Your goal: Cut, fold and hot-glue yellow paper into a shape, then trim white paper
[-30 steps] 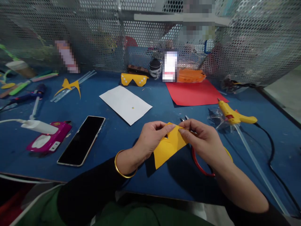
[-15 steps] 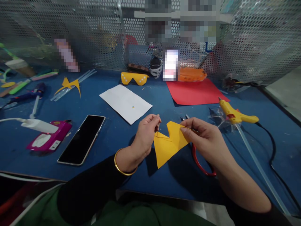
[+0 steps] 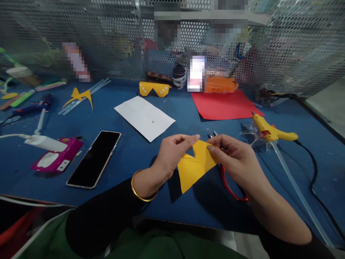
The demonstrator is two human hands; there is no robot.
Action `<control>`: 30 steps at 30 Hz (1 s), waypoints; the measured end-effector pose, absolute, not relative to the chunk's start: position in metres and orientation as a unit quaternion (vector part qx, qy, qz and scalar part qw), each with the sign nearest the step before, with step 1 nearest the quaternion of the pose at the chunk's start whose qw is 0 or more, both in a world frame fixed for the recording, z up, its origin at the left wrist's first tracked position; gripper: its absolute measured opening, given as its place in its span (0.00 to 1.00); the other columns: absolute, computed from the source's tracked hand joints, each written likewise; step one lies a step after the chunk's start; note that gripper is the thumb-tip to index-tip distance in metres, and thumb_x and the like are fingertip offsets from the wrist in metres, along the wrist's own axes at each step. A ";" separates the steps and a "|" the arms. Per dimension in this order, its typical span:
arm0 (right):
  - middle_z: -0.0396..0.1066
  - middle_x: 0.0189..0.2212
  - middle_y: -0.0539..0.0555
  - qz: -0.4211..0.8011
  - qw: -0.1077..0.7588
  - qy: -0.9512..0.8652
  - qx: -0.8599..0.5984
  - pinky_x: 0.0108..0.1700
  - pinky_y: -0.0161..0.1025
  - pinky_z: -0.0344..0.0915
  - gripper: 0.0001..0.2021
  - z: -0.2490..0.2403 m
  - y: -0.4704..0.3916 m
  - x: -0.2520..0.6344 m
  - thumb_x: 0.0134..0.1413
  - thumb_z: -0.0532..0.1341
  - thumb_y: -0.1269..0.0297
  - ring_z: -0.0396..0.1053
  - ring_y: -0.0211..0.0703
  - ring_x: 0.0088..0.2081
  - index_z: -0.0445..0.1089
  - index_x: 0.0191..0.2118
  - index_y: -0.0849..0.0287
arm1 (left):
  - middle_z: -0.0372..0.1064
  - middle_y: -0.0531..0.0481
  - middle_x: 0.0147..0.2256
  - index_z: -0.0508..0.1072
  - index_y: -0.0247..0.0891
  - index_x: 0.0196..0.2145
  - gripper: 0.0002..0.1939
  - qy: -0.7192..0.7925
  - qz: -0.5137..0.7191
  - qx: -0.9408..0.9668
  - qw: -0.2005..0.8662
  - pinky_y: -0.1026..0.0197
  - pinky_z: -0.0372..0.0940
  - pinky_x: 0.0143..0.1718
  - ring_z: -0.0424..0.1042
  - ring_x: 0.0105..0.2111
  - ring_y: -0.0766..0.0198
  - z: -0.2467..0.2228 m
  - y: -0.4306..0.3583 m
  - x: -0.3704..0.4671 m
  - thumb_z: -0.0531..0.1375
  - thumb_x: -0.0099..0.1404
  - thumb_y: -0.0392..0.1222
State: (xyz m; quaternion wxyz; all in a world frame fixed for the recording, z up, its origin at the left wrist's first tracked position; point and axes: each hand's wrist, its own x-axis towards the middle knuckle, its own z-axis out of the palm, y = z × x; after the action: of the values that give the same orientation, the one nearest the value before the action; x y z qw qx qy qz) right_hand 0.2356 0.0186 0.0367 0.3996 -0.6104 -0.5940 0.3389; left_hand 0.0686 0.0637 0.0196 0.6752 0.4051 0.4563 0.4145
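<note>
A cut yellow paper piece with a notch in its upper edge is held above the blue table near the front. My right hand pinches its right corner between thumb and fingers. My left hand is closed at the notch on the upper left side, thumb and forefinger pressed together near the paper's top edge; what lies between those fingertips is hidden. Red-handled scissors lie partly under my right hand, their tips showing beyond it. A white sheet with a tiny speck on it rests further back.
On the left lie a black phone and a magenta power socket. A yellow glue gun with its cord is at the right. Yellow paper glasses, a red sheet and an orange packet are at the back.
My left hand's fingertips have moved right, from the paper's upper left corner across to the notch. My right hand keeps its pinch, almost unmoved.
</note>
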 end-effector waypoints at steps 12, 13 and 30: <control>0.67 0.24 0.48 0.345 0.403 -0.588 -0.611 0.28 0.34 0.59 0.06 0.040 0.016 0.232 0.55 0.61 0.62 0.62 0.36 0.26 0.72 0.32 0.58 | 0.69 0.51 0.22 0.73 0.36 0.20 0.20 0.470 0.386 0.473 0.638 0.65 0.59 0.25 0.65 0.23 0.68 0.017 0.060 0.069 0.66 0.58 0.55; 0.67 0.24 0.48 0.341 0.404 -0.587 -0.613 0.27 0.33 0.59 0.06 0.040 0.016 0.232 0.55 0.61 0.62 0.62 0.35 0.26 0.72 0.32 0.58 | 0.68 0.51 0.22 0.72 0.36 0.19 0.21 0.467 0.393 0.468 0.640 0.65 0.59 0.25 0.65 0.23 0.68 0.017 0.061 0.069 0.65 0.59 0.56; 0.67 0.22 0.47 0.330 0.400 -0.595 -0.614 0.26 0.33 0.58 0.06 0.040 0.015 0.229 0.55 0.61 0.62 0.62 0.35 0.24 0.72 0.31 0.58 | 0.70 0.53 0.24 0.74 0.37 0.23 0.14 0.468 0.392 0.485 0.626 0.65 0.60 0.26 0.65 0.25 0.68 0.017 0.061 0.069 0.70 0.53 0.50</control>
State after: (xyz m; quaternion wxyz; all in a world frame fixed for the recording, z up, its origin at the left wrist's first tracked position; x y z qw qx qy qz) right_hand 0.2291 0.0151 0.0397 0.4000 -0.6144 -0.5947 0.3298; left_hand 0.0689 0.0608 0.0174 0.6264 0.4848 0.4682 0.3917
